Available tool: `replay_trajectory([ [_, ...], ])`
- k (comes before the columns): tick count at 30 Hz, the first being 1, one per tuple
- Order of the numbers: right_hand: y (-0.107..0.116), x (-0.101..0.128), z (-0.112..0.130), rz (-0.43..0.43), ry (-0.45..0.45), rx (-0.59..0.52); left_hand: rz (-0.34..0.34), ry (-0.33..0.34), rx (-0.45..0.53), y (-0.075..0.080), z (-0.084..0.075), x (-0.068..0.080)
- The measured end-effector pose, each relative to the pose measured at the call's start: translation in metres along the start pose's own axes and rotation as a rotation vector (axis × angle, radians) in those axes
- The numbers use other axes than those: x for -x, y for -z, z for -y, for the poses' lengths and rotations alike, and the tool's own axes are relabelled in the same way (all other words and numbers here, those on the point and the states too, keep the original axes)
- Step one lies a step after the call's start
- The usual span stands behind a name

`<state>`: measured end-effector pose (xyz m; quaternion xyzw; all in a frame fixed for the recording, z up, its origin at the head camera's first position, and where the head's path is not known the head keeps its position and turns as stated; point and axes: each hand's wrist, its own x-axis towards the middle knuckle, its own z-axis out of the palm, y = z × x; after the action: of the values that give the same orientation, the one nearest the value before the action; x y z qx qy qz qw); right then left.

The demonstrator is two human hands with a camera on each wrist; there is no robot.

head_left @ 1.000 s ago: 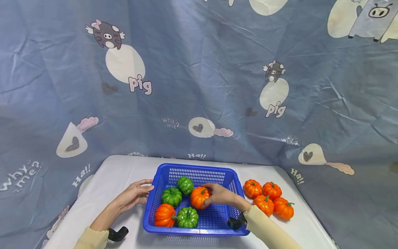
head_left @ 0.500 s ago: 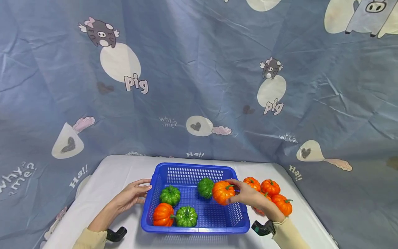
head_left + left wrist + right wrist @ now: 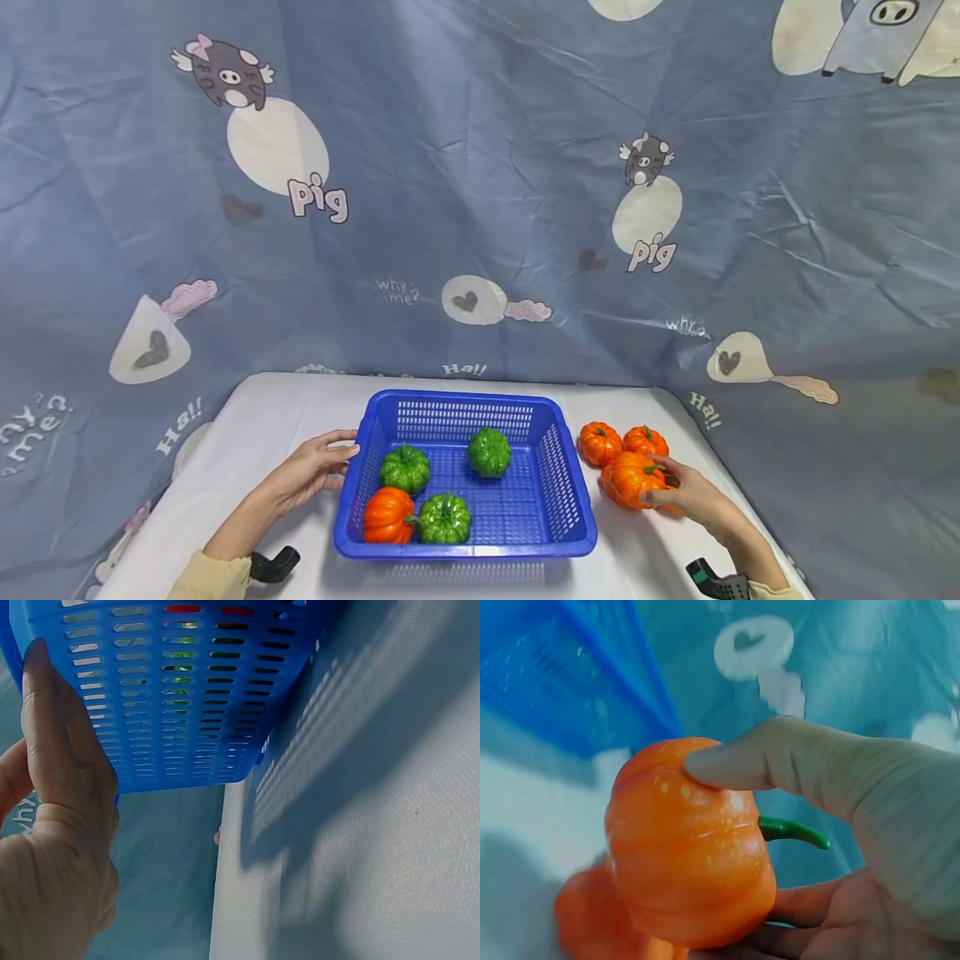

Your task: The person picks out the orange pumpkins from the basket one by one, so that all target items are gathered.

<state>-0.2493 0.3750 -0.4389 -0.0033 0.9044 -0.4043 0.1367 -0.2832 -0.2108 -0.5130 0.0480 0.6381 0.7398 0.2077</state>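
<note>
My right hand (image 3: 690, 498) grips an orange toy pumpkin (image 3: 627, 481) with a green stem, right of the basket. In the right wrist view the thumb lies across the top of this pumpkin (image 3: 694, 847) and fingers reach beneath it. Part of another orange pumpkin (image 3: 592, 911) shows below. My left hand (image 3: 313, 471) rests with fairly straight fingers against the left side of the blue plastic basket (image 3: 463, 551). Inside stand green pumpkins at the left (image 3: 405, 469), back (image 3: 490, 452) and front (image 3: 445, 519), plus an orange pumpkin (image 3: 388, 515) in the front left corner.
Two orange pumpkins, one nearer the basket (image 3: 598, 443) and one farther right (image 3: 646, 442), sit behind the held one. Another is mostly hidden under the right hand. Everything stands on a white-covered table (image 3: 300, 408), with a blue printed curtain (image 3: 420, 208) behind.
My right hand has carried the orange pumpkin out of the basket, rightward to the orange group. The back green pumpkin has shifted right within the basket. My left hand stays at the basket's side.
</note>
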Motion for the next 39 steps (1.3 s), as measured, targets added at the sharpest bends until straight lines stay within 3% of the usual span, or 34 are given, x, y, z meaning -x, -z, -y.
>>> replay_trajectory([
  [6, 0.001, 0.004, -0.034, 0.024, -0.114, -0.018, 0.010, -0.003, 0.021, -0.001, -0.001, 0.002],
  [16, 0.006, 0.012, -0.053, 0.022, -0.173, 0.038, 0.010, -0.003, 0.021, -0.001, 0.001, 0.001],
  [25, -0.012, 0.004, -0.075, -0.014, -0.218, 0.051, 0.022, -0.018, 0.035, -0.002, 0.001, 0.003],
  [33, -0.018, 0.001, -0.070, -0.075, -0.204, 0.072, 0.009, -0.012, 0.044, -0.002, 0.000, 0.003],
  [39, -0.012, 0.007, -0.048, -0.141, -0.089, 0.119, 0.003, -0.020, 0.020, -0.003, 0.001, 0.003],
])
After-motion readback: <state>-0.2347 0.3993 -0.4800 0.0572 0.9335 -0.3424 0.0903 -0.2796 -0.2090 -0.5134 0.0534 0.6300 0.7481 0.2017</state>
